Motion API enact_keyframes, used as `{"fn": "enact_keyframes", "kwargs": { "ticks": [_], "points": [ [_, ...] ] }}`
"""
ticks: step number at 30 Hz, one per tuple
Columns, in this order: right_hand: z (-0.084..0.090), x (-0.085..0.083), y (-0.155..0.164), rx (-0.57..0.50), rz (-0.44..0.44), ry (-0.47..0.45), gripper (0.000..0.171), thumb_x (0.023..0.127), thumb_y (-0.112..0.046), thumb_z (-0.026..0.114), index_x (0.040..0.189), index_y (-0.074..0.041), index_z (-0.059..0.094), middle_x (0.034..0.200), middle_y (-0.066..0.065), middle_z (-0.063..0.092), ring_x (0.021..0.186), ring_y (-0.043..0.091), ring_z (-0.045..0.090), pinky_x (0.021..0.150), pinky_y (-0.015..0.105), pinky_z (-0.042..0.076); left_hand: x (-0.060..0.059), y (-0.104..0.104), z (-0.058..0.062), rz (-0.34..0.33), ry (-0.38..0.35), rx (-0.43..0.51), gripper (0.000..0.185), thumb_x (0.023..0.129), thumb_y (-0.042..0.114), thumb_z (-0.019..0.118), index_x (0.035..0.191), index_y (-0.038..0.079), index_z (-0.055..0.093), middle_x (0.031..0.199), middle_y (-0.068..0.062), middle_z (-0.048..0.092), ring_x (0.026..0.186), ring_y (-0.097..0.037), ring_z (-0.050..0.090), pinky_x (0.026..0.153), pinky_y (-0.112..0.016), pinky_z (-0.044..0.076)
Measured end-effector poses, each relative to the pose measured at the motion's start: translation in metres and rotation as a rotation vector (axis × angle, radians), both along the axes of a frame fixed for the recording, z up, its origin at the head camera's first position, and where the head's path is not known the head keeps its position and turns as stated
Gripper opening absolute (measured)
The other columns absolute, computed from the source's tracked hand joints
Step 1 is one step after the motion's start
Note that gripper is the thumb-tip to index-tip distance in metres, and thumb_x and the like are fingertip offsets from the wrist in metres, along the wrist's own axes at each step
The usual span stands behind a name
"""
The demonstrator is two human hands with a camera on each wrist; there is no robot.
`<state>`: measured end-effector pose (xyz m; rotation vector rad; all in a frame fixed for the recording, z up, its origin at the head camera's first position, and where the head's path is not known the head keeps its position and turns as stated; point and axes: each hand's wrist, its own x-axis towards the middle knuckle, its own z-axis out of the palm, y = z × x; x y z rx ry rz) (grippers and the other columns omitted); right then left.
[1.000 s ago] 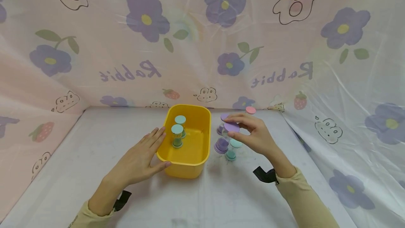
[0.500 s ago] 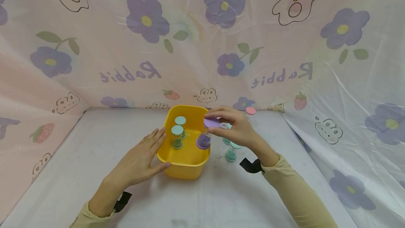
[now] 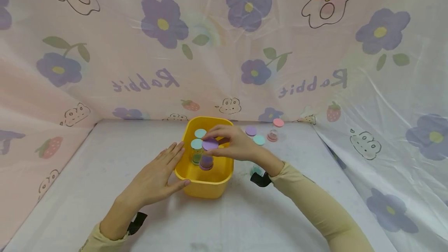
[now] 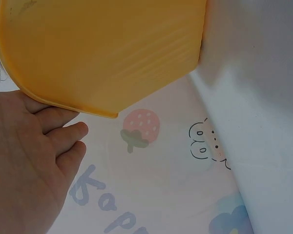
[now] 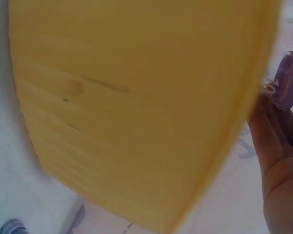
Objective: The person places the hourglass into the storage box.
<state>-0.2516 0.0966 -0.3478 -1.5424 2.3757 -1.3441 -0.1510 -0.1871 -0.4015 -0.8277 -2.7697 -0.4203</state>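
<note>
My left hand (image 3: 154,180) lies closest to me, flat on the table (image 3: 105,189) with its fingers straight and relaxed, the fingertips and thumb pressing against the near left wall of the yellow tub (image 3: 224,176). It grips nothing; the left wrist view shows those fingers (image 4: 63,134) resting along the tub's outer side.

Just beyond, my right hand (image 3: 232,145) reaches over the tub's right rim and pinches the purple sand timer (image 3: 208,153) by its top cap, thumb and fingers curled round the disc. The timer hangs upright inside the tub, near its middle; I cannot tell whether its base touches the floor. In the right wrist view the purple cap shows at my fingertips beside the blurred yellow wall.

Right behind it, two teal timers (image 3: 197,143) stand upright in the tub's left half.

Under my right forearm, on the table, part of another teal timer (image 3: 254,170) peeks out. Farther back, to the right of the tub, stand a second purple timer (image 3: 250,130), a teal one (image 3: 259,140) and a pink timer (image 3: 274,129), close together before the flowered curtain (image 3: 245,49).
</note>
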Motion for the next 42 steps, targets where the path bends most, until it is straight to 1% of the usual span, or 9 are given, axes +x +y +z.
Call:
{"fn": "enact_keyframes", "kwargs": {
  "ticks": [5, 10, 12, 16, 22, 25, 31, 37, 42],
  "points": [
    [-0.011, -0.01, -0.012, 0.058, 0.064, -0.028, 0.038, 0.087, -0.01, 0.085, 0.122, -0.001, 0.074, 0.122, 0.009, 0.071, 0.108, 0.016, 0.069, 0.09, 0.026, 0.061, 0.0, 0.001, 0.0, -0.005, 0.02, 0.004, 0.092, 0.1, 0.063, 0.058, 0.161, -0.001, 0.033, 0.171, -0.012, 0.024, 0.157, -0.035, 0.024, 0.124, -0.059, 0.028],
    [-0.017, -0.018, -0.024, 0.135, 0.111, -0.025, 0.039, 0.087, -0.009, 0.085, 0.123, 0.003, 0.073, 0.122, 0.011, 0.073, 0.109, 0.017, 0.07, 0.092, 0.024, 0.06, -0.001, 0.0, 0.0, 0.002, -0.002, -0.001, 0.094, 0.099, 0.065, 0.058, 0.162, 0.001, 0.032, 0.173, -0.009, 0.021, 0.158, -0.033, 0.021, 0.125, -0.057, 0.026],
    [-0.018, -0.02, -0.028, 0.172, 0.112, -0.018, 0.04, 0.087, -0.01, 0.086, 0.123, 0.002, 0.073, 0.121, 0.01, 0.073, 0.109, 0.016, 0.07, 0.092, 0.022, 0.059, -0.001, 0.0, 0.001, 0.007, -0.021, -0.004, 0.095, 0.098, 0.066, 0.058, 0.163, 0.002, 0.031, 0.173, -0.008, 0.019, 0.159, -0.031, 0.019, 0.126, -0.056, 0.024],
    [-0.021, -0.024, -0.036, 0.236, 0.122, -0.005, 0.043, 0.086, -0.013, 0.087, 0.124, 0.002, 0.073, 0.121, 0.009, 0.074, 0.107, 0.014, 0.07, 0.093, 0.02, 0.058, -0.001, 0.0, 0.001, 0.011, -0.035, -0.008, 0.095, 0.098, 0.066, 0.058, 0.163, 0.003, 0.03, 0.174, -0.007, 0.018, 0.159, -0.03, 0.018, 0.127, -0.055, 0.023],
    [-0.023, -0.028, -0.044, 0.309, 0.132, 0.07, 0.042, 0.087, -0.018, 0.086, 0.123, -0.001, 0.074, 0.123, 0.007, 0.075, 0.105, 0.012, 0.069, 0.095, 0.023, 0.058, -0.001, 0.0, 0.001, 0.001, -0.021, -0.003, 0.095, 0.098, 0.066, 0.058, 0.163, 0.002, 0.031, 0.173, -0.008, 0.02, 0.159, -0.031, 0.02, 0.126, -0.057, 0.026],
    [-0.022, -0.029, -0.047, 0.353, 0.129, 0.105, 0.042, 0.087, -0.019, 0.086, 0.123, -0.003, 0.074, 0.122, 0.006, 0.075, 0.105, 0.013, 0.069, 0.096, 0.024, 0.058, -0.001, 0.0, 0.001, 0.002, -0.018, 0.001, 0.095, 0.098, 0.066, 0.059, 0.162, 0.002, 0.032, 0.173, -0.009, 0.02, 0.158, -0.032, 0.021, 0.126, -0.056, 0.026],
    [-0.026, -0.032, -0.053, 0.434, 0.116, 0.106, 0.044, 0.088, -0.021, 0.086, 0.126, -0.003, 0.074, 0.123, 0.004, 0.074, 0.105, 0.014, 0.067, 0.095, 0.021, 0.056, 0.0, -0.001, 0.001, 0.018, -0.025, -0.006, 0.097, 0.097, 0.067, 0.059, 0.163, 0.001, 0.029, 0.172, -0.01, 0.021, 0.159, -0.032, 0.02, 0.126, -0.056, 0.025],
    [-0.03, -0.034, -0.056, 0.474, 0.103, 0.132, 0.043, 0.089, -0.023, 0.085, 0.127, -0.005, 0.075, 0.121, 0.0, 0.075, 0.102, 0.015, 0.06, 0.091, 0.019, 0.051, 0.001, -0.001, 0.0, 0.027, 0.006, -0.009, 0.099, 0.098, 0.066, 0.059, 0.162, -0.002, 0.029, 0.171, -0.016, 0.022, 0.157, -0.036, 0.023, 0.124, -0.058, 0.028],
    [-0.029, -0.033, -0.057, 0.478, 0.106, 0.155, 0.042, 0.089, -0.021, 0.084, 0.126, -0.005, 0.075, 0.118, 0.0, 0.076, 0.1, 0.016, 0.058, 0.089, 0.02, 0.049, 0.001, -0.001, 0.001, 0.033, -0.004, -0.014, 0.098, 0.098, 0.066, 0.057, 0.163, -0.002, 0.027, 0.171, -0.016, 0.023, 0.157, -0.036, 0.023, 0.125, -0.058, 0.027]
  ]
}}
